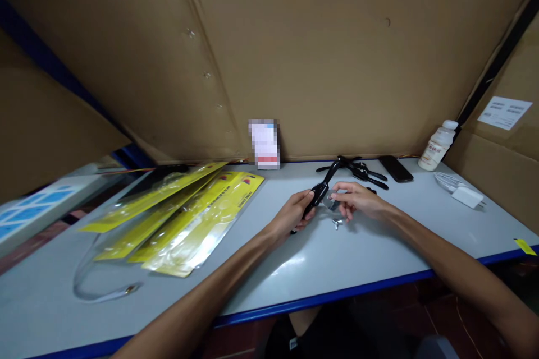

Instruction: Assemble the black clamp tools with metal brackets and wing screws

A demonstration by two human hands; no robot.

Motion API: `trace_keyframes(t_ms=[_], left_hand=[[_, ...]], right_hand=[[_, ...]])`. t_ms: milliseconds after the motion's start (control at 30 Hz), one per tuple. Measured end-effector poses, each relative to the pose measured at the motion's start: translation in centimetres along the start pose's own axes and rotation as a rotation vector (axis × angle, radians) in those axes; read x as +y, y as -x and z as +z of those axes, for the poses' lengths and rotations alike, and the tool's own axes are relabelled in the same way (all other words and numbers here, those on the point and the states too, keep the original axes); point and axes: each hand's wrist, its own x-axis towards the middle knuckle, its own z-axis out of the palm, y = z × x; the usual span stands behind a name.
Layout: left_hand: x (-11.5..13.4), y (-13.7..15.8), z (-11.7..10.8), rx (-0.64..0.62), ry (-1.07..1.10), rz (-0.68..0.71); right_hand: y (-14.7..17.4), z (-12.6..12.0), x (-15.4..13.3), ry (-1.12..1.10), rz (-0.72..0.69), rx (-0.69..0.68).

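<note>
My left hand [301, 210] is closed around a long black tool [319, 193] with a slim, bent upper end. Close beside it, my right hand [357, 199] pinches a small, clear or greyish piece [330, 200] whose kind I cannot make out. Below that hand, a small silvery piece [337, 224] lies on the table. Behind the hands are more black handled tools [364, 173], partly overlapping the held one from this angle.
Yellow-backed clear plastic packages [197, 219] fan out on the left of the table [261, 286], near a white cable [105, 294]. A phone [265, 146] leans on the cardboard wall. Further right are a dark phone [396, 168], a bottle [438, 146] and a white charger [466, 197].
</note>
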Motion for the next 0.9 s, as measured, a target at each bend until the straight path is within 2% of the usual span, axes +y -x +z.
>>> trace_keyframes(t_ms=[300,600,900], left_hand=[[0.1,0.01,0.21,-0.082,-0.059,-0.024],[0.21,-0.03,0.28,-0.126,-0.092,0.035],[0.05,-0.14,0.07,-0.135,-0.08,0.028]], right_hand=[[-0.15,0.45,0.48,-0.101,-0.069,-0.103],[0.03,0.76,0.2,-0.146,-0.043,0.008],[-0.31,0.86,0.15,-0.061,-0.043,0.087]])
